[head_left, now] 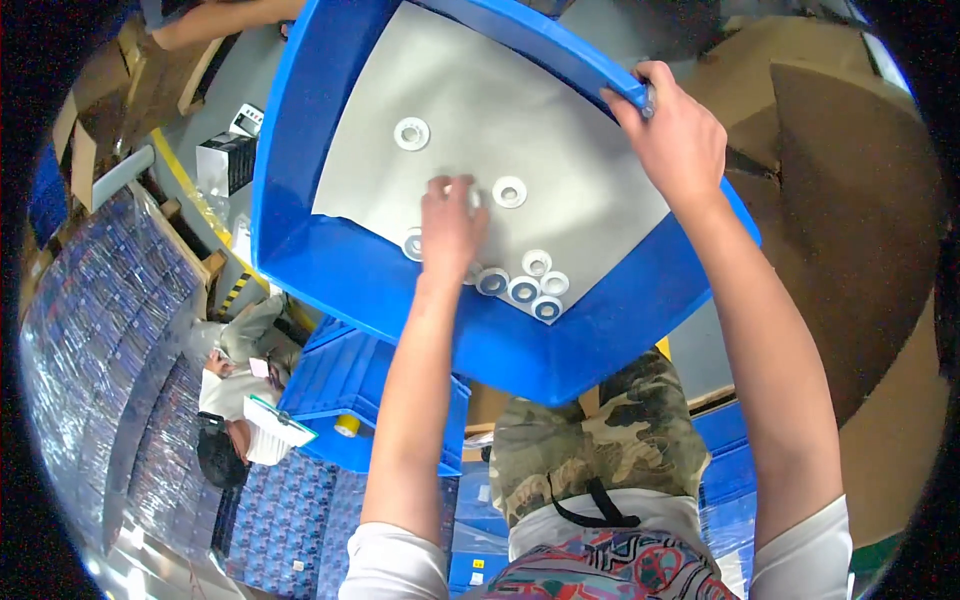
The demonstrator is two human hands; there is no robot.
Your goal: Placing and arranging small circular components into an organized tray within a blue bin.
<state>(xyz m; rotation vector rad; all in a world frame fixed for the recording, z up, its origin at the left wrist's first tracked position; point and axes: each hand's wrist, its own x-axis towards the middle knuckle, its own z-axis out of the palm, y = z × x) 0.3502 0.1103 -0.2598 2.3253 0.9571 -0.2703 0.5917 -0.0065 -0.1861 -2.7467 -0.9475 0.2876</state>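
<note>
A large blue plastic bin (630, 290) is tilted before me, with a light grey sheet (380, 175) lining its bottom. My right hand (680, 135) is closed round the bin's far right rim. Inside the bin, my left hand (452, 225) has its fingers curled over a white ring-shaped piece (475, 198), which they partly hide. More round white pieces with a hole in the middle lie on the sheet: one at the upper left (411, 133), another just right of my left hand (509, 192). Several, some with dark faces, are gathered at the near corner, including one dark-faced ring (523, 290).
Below the bin at left is another blue bin (345, 375) with a yellow roll (347, 425) in it. A person (245, 430) with a clipboard is at the left, near plastic-wrapped stacks (110, 290). Large brown cardboard (850, 200) stands at the right. Another person's arm (225, 20) shows at the top left.
</note>
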